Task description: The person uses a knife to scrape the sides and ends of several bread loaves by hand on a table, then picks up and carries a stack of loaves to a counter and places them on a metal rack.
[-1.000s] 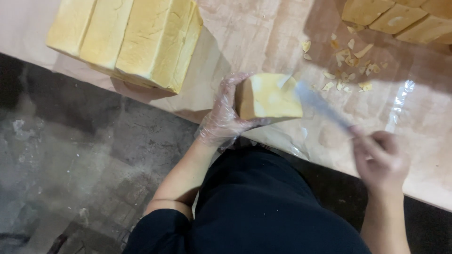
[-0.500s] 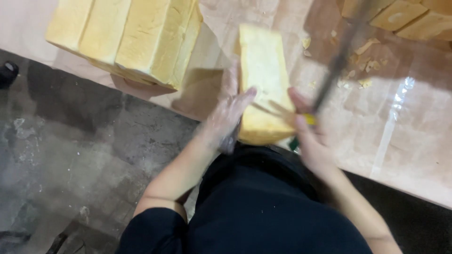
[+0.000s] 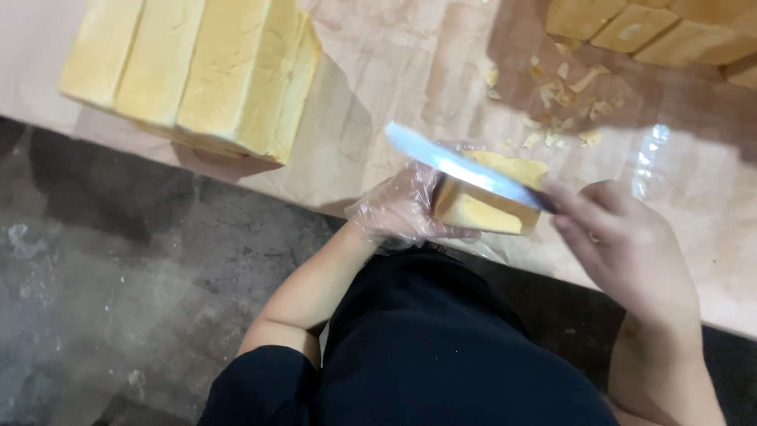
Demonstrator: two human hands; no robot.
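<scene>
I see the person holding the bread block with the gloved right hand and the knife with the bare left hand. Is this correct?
Not quite: the hands are swapped. In the head view the left hand, in a clear plastic glove, holds the bread block, and the bare right hand holds the knife across the block's top.

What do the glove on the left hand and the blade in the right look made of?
The glove on the left hand looks like thin clear plastic film: see-through, crinkled, glossy. The blade held by the right hand looks like bare metal, pale and reflective. It lies across the yellow loaf piece.
</scene>
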